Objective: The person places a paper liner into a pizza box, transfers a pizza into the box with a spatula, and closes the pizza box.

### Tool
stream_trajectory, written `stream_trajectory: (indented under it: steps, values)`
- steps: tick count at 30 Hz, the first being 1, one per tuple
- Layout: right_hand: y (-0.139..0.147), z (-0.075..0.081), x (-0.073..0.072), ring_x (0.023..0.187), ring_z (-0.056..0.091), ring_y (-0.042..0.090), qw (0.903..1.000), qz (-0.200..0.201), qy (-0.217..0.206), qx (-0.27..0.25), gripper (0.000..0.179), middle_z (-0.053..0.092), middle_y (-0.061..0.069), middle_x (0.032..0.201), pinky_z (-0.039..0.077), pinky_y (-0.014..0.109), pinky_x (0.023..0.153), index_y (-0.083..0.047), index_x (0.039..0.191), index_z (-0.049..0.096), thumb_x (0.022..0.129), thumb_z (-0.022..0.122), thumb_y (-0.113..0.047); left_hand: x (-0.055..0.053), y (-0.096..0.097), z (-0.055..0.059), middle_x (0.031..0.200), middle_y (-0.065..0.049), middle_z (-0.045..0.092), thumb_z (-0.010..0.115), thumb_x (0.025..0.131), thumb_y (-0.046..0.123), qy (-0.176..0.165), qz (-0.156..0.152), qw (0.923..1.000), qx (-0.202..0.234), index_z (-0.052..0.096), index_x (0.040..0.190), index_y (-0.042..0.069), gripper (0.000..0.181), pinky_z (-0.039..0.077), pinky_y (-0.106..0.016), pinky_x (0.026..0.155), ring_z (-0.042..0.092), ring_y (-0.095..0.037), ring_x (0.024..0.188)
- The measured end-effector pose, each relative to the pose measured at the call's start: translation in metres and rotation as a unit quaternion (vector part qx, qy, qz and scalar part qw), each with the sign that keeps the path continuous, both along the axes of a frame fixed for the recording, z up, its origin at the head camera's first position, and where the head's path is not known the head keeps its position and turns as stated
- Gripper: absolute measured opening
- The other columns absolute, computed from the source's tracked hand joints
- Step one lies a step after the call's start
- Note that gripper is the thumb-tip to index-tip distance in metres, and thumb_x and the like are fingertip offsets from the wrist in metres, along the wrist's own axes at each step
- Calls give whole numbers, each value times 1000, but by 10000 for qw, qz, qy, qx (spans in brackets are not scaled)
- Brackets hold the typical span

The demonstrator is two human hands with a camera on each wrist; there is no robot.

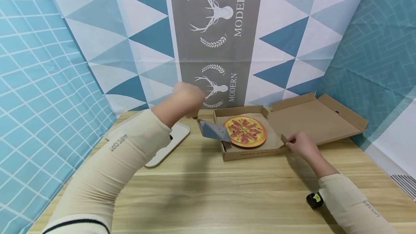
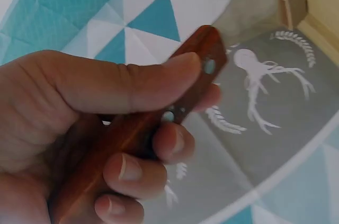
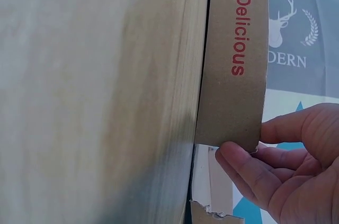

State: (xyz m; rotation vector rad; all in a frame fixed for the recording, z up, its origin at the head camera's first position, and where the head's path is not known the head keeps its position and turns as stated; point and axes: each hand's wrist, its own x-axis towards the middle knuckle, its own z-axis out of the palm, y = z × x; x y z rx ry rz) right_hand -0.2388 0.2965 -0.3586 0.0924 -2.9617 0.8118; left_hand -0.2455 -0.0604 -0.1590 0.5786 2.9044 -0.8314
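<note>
My left hand (image 1: 188, 96) is raised above the left side of the pizza box (image 1: 234, 155), gripping a metal spatula (image 1: 212, 131). In the left wrist view, its riveted wooden handle (image 2: 196, 75) lies under the thumb, with the fingers curled round it. The blade slants down to the right, its tip at the left edge of a round pizza (image 1: 245, 131). That pizza lies on paper inside the open cardboard box. With thumb and fingers, my right hand (image 1: 302, 145) pinches the box's front right corner, next to the printed front wall (image 3: 233, 102).
The box lid (image 1: 312, 122) is folded back to the right. A white tray (image 1: 162, 156) stands at the left, partly hidden by the left arm. A small black device (image 1: 314, 200) sits at the right sleeve. Patterned cloth (image 1: 224, 57) backs the wooden table (image 1: 182, 194).
</note>
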Motion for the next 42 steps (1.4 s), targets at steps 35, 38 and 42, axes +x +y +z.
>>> stream_trajectory:
  steps: [35,38,42]
  values:
    - [-1,3,-1,80,63,32,9999,66,-121,-52,25,67,21,89,51,49,73,15,103,63,91,59,-6,12,-133,-98,62,9,54,72,88,22,27,-671,9538,2929,67,75,21,13,38,-31,54,47,-12,56]
    - [-1,3,-1,81,63,32,9999,61,-114,-37,25,67,20,88,51,49,73,15,103,63,91,59,-6,15,-142,-100,63,8,55,73,88,20,68,-608,9515,3015,66,75,20,14,39,-31,54,48,-12,57]
    - [0,1,-1,80,63,30,9999,55,-125,-48,25,67,19,87,51,48,72,15,103,63,90,60,-6,19,-155,-105,64,6,54,73,87,19,130,-464,9511,3052,62,72,19,18,38,-31,54,47,-13,57]
